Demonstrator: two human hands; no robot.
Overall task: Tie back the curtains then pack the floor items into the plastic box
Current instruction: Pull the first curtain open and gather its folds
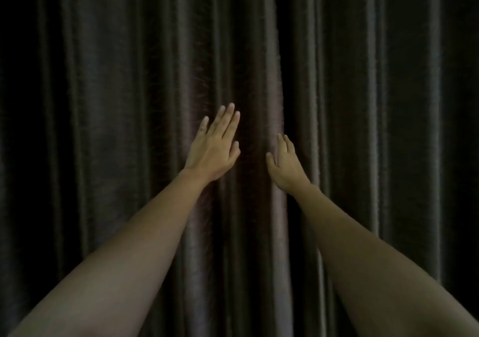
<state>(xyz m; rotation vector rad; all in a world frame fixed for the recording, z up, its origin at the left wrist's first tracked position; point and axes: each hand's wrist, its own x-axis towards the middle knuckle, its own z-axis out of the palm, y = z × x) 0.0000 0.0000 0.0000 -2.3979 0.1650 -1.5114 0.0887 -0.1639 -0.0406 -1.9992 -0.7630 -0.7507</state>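
Dark pleated curtains (350,77) are filling the whole frame, drawn closed and not yet tied; left hand (213,150) and right hand (285,165), both flat-fingered and holding nothing, are reaching the centre folds; box and floor items are lying out of view.

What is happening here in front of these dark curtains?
A person stretches both bare arms toward the dark curtains, which hang closed and are not tied back. The left hand is flat, fingers straight, at the middle folds. The right hand reaches to a fold beside it, also open. Neither grips fabric yet.
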